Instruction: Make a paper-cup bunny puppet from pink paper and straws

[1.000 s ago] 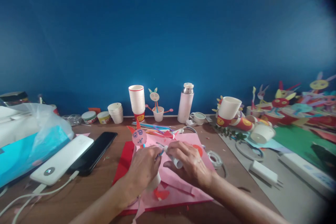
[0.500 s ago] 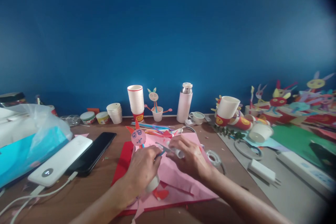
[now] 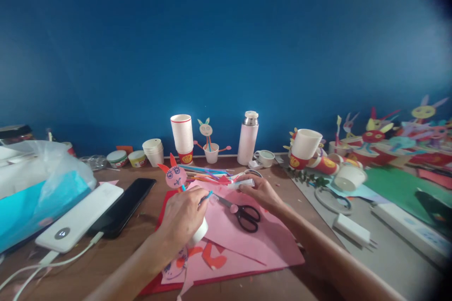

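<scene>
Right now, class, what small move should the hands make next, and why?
Probably lay the white tube down: the right hand holds it low near the pink paper's far edge, and once freed could pick up the small pink disc at the scissors.

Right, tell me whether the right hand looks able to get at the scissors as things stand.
Probably yes: the scissors lie close by on the pink paper, their black handles uncovered. But the right hand holds a white tube, which would likely need putting down first.
</scene>
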The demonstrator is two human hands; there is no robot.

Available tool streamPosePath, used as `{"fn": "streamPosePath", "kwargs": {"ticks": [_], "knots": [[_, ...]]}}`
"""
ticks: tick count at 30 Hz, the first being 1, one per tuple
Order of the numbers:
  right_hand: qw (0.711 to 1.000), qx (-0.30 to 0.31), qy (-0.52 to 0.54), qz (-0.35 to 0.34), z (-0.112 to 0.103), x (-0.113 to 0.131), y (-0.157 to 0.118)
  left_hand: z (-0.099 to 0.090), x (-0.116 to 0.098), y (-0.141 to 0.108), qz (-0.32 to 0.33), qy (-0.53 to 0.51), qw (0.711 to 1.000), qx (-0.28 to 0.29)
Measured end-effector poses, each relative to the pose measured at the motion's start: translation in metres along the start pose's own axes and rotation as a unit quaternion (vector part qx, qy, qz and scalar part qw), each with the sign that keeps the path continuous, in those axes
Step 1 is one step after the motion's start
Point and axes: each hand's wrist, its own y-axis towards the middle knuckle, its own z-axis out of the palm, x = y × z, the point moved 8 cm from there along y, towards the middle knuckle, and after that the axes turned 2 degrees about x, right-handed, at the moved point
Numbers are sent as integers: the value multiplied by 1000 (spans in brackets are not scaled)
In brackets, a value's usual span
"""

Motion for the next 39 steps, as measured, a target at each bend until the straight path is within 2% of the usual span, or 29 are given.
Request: {"fn": "streamPosePath", "kwargs": {"ticks": [5, 10, 19, 29, 35, 39], "knots": [[992, 48, -99, -63, 7, 4, -6, -2, 5, 1, -16, 8, 1000, -9], [953, 50, -268, -129, 19, 6, -11, -1, 5, 1, -12, 16, 1000, -13], [902, 100, -364, -209, 38, 28, -21, 1, 4, 2, -13, 14, 1000, -13], [881, 112, -424, -177, 46, 20, -19, 0, 1, 2, -8, 12, 1000, -6], [888, 114, -416, -160, 47, 17, -16, 2, 2, 2, -15, 10, 1000, 12], [903, 112, -389, -145, 45, 15, -15, 2, 1, 2, -3, 6, 1000, 4]]}}
